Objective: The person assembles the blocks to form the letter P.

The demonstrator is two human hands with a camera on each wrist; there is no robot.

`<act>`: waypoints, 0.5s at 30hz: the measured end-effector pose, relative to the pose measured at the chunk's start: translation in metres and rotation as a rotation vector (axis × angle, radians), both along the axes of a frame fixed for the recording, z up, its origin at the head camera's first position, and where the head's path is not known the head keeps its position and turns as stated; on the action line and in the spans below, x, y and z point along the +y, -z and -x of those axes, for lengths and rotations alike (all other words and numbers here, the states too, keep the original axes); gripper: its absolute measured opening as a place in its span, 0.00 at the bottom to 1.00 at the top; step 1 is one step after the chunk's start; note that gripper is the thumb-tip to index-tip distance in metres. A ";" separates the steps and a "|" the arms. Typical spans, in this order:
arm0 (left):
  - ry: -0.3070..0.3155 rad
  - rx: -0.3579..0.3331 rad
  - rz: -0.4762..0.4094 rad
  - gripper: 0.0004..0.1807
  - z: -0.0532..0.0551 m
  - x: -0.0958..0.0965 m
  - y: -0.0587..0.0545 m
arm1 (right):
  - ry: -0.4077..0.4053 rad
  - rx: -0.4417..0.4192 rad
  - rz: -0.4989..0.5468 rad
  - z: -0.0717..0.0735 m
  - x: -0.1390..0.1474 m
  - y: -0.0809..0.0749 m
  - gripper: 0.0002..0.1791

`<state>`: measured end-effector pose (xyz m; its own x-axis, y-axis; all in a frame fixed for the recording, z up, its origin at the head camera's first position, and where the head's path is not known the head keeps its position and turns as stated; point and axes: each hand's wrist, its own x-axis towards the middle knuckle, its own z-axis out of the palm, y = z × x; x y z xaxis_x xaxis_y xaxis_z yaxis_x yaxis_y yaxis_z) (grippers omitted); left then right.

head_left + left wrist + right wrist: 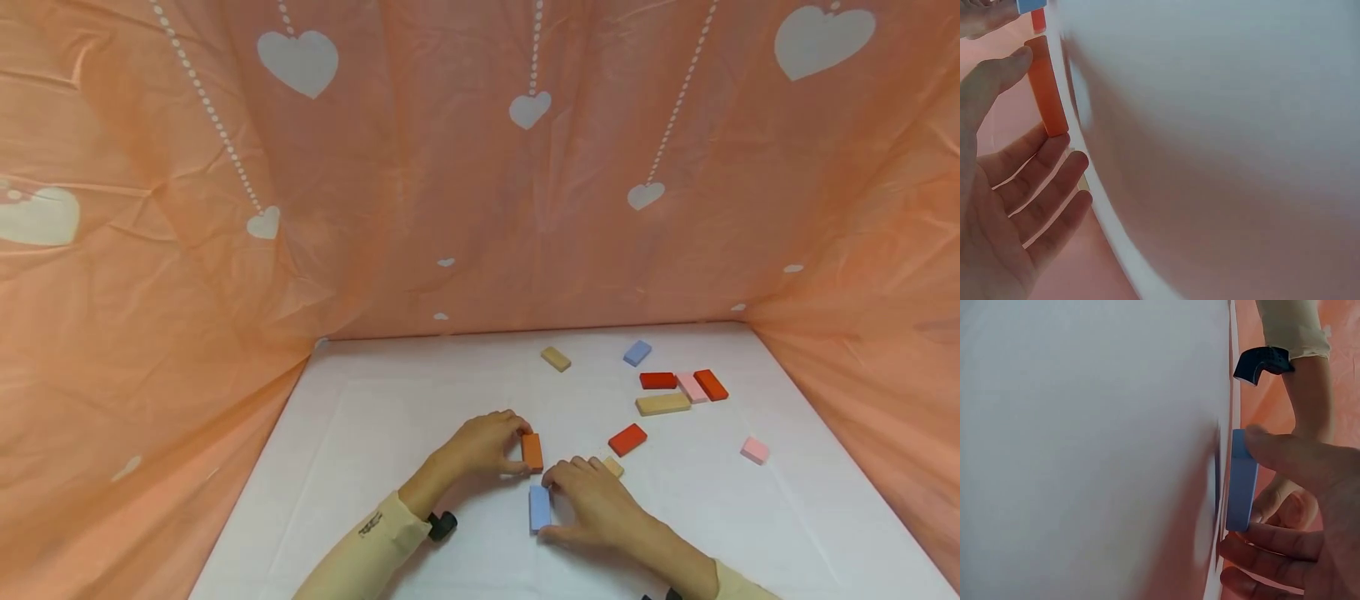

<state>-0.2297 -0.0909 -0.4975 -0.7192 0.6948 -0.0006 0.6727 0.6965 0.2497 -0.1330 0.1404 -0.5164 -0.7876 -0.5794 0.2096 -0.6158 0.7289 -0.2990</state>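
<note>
My left hand [483,446] pinches an orange block [532,452] by its two short ends, thumb at the near end and a finger at the far end. In the left wrist view the orange block [1048,87] stands out between thumb and fingertip. Close by, my right hand [596,504] pinches a light blue block [539,508] the same way. A narrow gap shows between this blue block [1242,481] and the white surface in the right wrist view. The blue block lies nearer to me than the orange one, nearly in line with it.
Beside the right hand's fingers lies a partly hidden beige block [613,467], with a red block [627,439] beyond it. Farther right are a long beige block [663,404], a pink block [754,450] and several others. Orange cloth [480,250] encloses the white table [375,392].
</note>
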 end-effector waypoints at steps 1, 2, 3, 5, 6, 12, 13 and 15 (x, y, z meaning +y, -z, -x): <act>0.002 0.004 0.003 0.29 0.000 0.000 0.001 | 0.000 -0.002 -0.002 -0.001 0.000 0.000 0.35; 0.004 0.004 0.003 0.29 -0.001 0.000 0.002 | -0.001 -0.004 -0.005 -0.001 -0.001 0.001 0.35; 0.006 0.009 0.006 0.29 -0.001 0.000 0.003 | -0.002 -0.007 -0.006 -0.001 -0.001 0.001 0.34; 0.009 0.015 0.014 0.29 -0.001 0.000 0.004 | -0.002 -0.017 -0.006 -0.002 -0.002 0.001 0.34; 0.009 0.019 0.019 0.30 -0.001 0.001 0.005 | -0.001 -0.022 -0.009 -0.002 -0.003 0.001 0.34; 0.006 0.014 0.034 0.32 -0.002 -0.001 0.006 | 0.006 -0.076 -0.008 -0.004 -0.004 0.001 0.35; 0.000 0.007 0.030 0.32 -0.002 -0.002 0.006 | 0.008 -0.086 -0.003 -0.005 -0.004 0.001 0.36; -0.015 -0.009 0.017 0.32 -0.002 -0.004 0.006 | 0.016 -0.103 0.009 -0.006 -0.003 0.001 0.36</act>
<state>-0.2275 -0.0946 -0.5036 -0.7293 0.6839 -0.0189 0.6602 0.7107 0.2432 -0.1270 0.1375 -0.5174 -0.8142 -0.5652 0.1324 -0.5700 0.7353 -0.3666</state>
